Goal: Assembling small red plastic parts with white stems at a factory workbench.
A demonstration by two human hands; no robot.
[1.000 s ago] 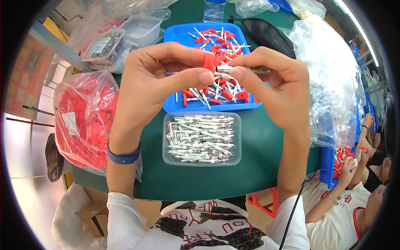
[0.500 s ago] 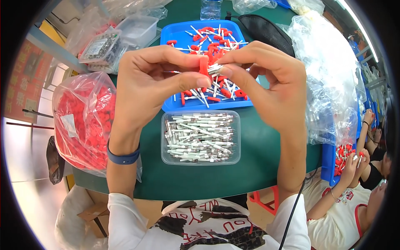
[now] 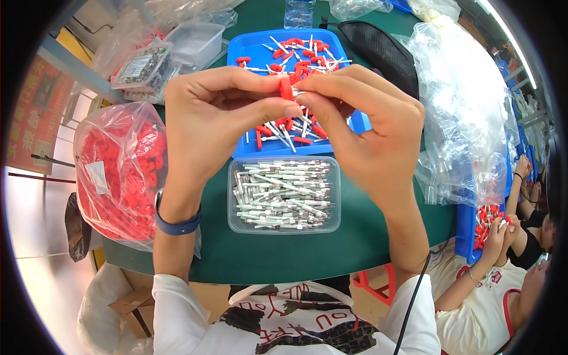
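Observation:
Over the near part of the blue tray (image 3: 251, 39), my left hand (image 3: 204, 118) pinches a red plastic piece (image 3: 286, 89) between thumb and forefinger. My right hand (image 3: 378, 118) is closed against it from the other side, thumb and forefinger on a thin white rod (image 3: 297, 93) that meets the red piece; its far part is hidden by the fingers. In the tray lie several red pieces with white rods (image 3: 289, 125) stuck in them. Below my hands stands a clear plastic box (image 3: 284, 229) full of loose white rods (image 3: 287, 192).
A clear bag of red pieces (image 3: 121, 171) sits at the left. Plastic bags (image 3: 461, 112) lie to the right, a black mesh pouch (image 3: 378, 50) and a bottle (image 3: 299, 15) behind the tray. At far right a co-worker's hands (image 3: 500, 236) work beside another blue tray (image 3: 465, 236).
My right hand has shifted slightly left and closed nearer the red piece, so less white shows between the hands. The red piece is tilted a little differently.

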